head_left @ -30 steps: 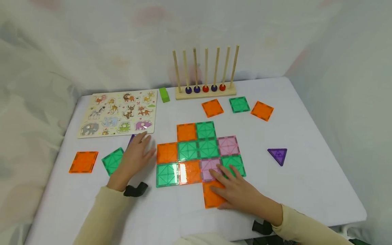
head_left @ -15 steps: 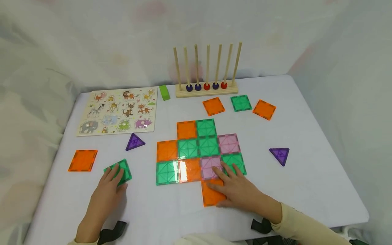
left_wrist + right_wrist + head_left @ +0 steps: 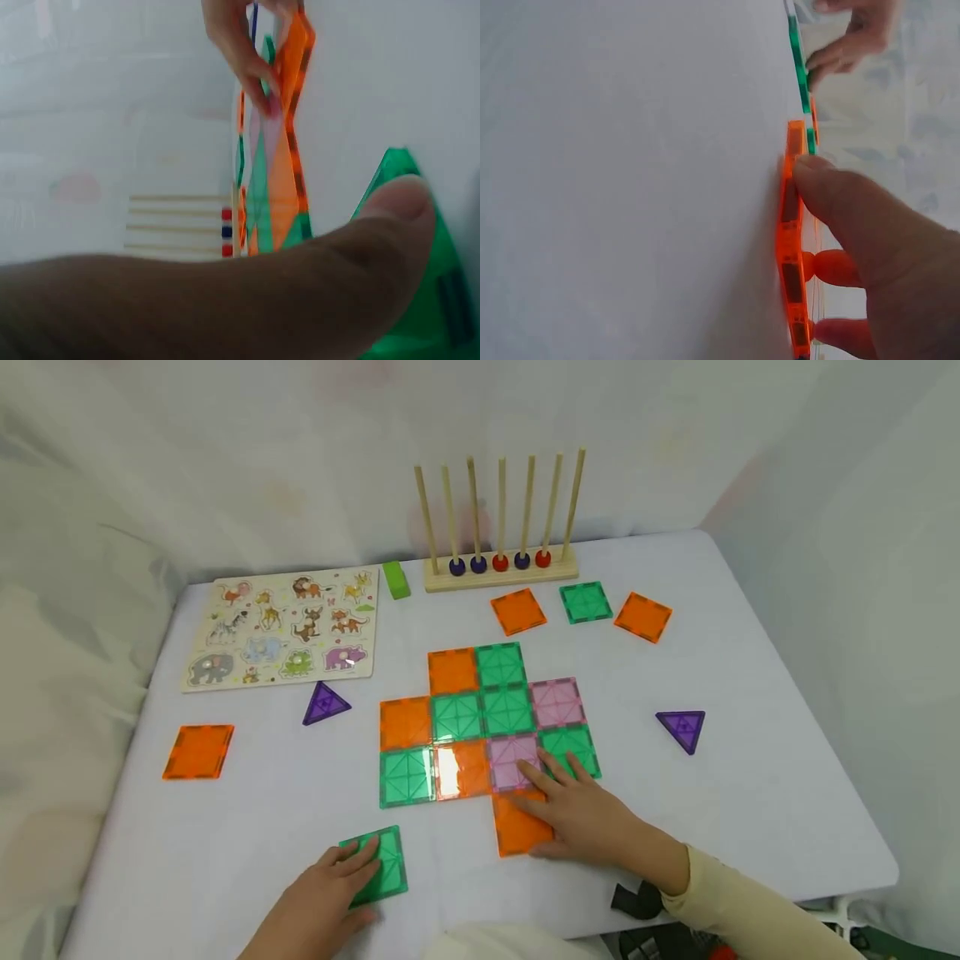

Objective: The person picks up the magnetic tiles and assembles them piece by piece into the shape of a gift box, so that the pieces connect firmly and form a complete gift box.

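Note:
In the head view my left hand lies with its fingers on top of a green square magnetic tile near the front edge. Its thumb comes down at that tile's edge in the left wrist view. My right hand, fingers spread, rests over an orange magnetic tile, with fingertips reaching onto the pink tile and green tile beyond. In the right wrist view the right thumb touches the orange tile's edge. These tiles belong to a flat joined patch of orange, green and pink squares.
An animal puzzle board stands back left, beside a green block. Behind the patch is a wooden peg rack with beads. Loose around lie an orange tile, a left purple triangle, a right purple triangle and several squares.
My left hand moved from beside the left triangle to the loose green tile, then brought it right and toward the front edge. My right hand has stayed on the patch.

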{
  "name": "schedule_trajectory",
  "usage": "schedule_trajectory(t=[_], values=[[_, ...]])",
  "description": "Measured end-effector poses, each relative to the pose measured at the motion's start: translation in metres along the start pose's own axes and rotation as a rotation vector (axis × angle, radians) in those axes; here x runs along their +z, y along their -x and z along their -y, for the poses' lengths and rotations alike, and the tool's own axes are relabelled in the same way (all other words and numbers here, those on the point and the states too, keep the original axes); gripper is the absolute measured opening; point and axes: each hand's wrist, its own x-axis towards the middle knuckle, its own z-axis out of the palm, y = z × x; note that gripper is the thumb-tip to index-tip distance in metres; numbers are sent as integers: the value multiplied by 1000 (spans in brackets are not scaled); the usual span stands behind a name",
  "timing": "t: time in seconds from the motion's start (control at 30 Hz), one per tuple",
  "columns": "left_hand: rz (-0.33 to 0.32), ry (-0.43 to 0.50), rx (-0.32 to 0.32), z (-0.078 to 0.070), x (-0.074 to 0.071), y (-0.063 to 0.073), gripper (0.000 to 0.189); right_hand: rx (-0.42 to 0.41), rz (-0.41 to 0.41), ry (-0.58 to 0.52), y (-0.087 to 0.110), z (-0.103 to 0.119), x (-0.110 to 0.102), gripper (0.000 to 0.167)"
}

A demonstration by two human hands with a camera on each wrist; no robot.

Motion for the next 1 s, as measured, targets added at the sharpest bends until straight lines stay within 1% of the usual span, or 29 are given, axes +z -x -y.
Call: schedule_trajectory(t=[0.1,0.2,0.33,0.43,0.57,0.7,0.8,1.0], values=[[-13,-28,122,-12,3,-4,66,23,14,-24,1,-3,-2,68],[-82,-80,234,-22,8,-12,67,27,10,-26,1,-4,-3,68],[-183,-178,340,-35,14,-26,65,18,-8,-30,2,-4,-3,68],[-212,-242,391,-44,16,-38,66,15,-8,-51,2,-4,-2,68],[-216,-282,421,-54,18,-50,69,9,-11,-76,0,-5,-1,67],[-239,-281,411,-59,17,-58,70,9,-37,-73,-3,-8,-1,67],[-249,-267,395,-60,18,-61,71,9,-50,-82,-3,-11,-2,67],[-248,-249,395,-62,18,-64,72,9,-41,-113,-4,-12,-3,68]])
